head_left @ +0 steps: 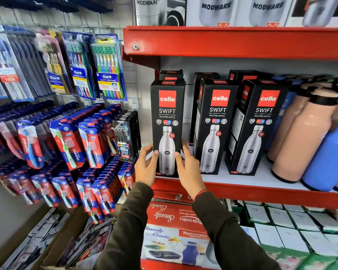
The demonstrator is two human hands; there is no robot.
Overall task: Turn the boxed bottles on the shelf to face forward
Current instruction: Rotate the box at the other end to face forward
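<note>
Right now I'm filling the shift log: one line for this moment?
leftmost Cello Swift box | left hand and right hand gripping its sides | front faces out | upright on red shelf

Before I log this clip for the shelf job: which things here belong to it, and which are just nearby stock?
Part of the job: left box, held by left hand and right hand; middle box; right box.

Just nearby: toothbrush packs, loose flasks, combo box.
</note>
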